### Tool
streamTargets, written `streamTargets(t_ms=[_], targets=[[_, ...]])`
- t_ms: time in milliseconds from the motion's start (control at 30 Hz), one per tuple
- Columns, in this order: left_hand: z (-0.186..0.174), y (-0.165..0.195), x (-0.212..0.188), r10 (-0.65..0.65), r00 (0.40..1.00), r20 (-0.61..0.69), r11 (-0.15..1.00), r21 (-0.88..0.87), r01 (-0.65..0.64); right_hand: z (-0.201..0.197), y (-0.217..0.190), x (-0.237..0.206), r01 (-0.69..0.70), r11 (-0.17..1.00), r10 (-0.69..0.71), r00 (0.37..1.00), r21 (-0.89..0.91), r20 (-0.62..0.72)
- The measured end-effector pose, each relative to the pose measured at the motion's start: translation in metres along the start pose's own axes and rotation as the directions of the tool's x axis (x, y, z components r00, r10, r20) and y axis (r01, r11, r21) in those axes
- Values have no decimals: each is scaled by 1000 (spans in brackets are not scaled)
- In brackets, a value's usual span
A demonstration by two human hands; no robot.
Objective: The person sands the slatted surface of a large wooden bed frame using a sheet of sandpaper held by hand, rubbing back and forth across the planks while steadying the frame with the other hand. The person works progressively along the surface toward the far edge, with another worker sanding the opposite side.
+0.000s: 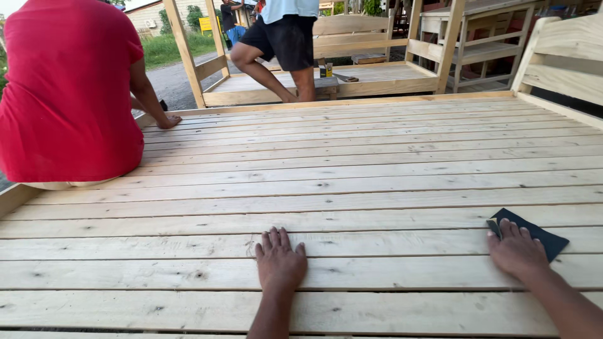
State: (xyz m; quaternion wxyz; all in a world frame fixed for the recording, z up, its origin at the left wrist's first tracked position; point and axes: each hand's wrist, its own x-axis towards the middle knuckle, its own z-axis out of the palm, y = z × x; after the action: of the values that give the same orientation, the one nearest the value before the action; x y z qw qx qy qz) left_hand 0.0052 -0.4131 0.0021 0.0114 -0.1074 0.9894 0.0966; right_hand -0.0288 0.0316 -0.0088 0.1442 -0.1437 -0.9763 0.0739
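Head view looks down across a wide platform of pale wooden slats (352, 169), likely a bed base, that fills most of the frame. At lower right, the right hand (516, 250) lies palm-down on a dark square sheet of sandpaper (532, 233), its fingers spread flat over the sheet's near edge; the grip is not closed around it but presses it onto a slat. The sheet lies flat near the right edge of the frame, with its far corner free of the hand. At lower centre, the left hand (280, 260) rests flat on bare wood with the fingers apart, holding nothing, well apart from the sheet.

Judging by this, the step in hand is rubbing the slat surface smooth, with the left hand as a prop for the body's weight. A stroke from here would call for even downward pressure and travel along the grain of the slat, keeping the sheet from curling or slipping out from under the palm.

Both forearms reach forward from the bottom edge, the right one coming in at a slant from the lower right corner, the left nearly straight up the frame.

At upper left a person in a red shirt (69, 88) sits on the platform's edge, one hand on the wood. Beyond, at upper centre, another person in dark shorts (286, 41) stands among unfinished wooden frames (402, 69).
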Motion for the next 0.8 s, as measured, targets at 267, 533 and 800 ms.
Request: streamTargets(t_ms=[267, 533, 800], targets=[[3, 4, 0, -3, 1000, 20, 998, -58, 4, 65, -259, -52, 568, 781, -603, 793, 258, 81], [5, 5, -1, -10, 999, 42, 1000, -23, 11, 9, -54, 3, 125, 953, -99, 989, 276, -106], [3, 3, -3, -8, 999, 37, 999, -44, 10, 67, -223, -25, 540, 828, -525, 841, -151, 132]])
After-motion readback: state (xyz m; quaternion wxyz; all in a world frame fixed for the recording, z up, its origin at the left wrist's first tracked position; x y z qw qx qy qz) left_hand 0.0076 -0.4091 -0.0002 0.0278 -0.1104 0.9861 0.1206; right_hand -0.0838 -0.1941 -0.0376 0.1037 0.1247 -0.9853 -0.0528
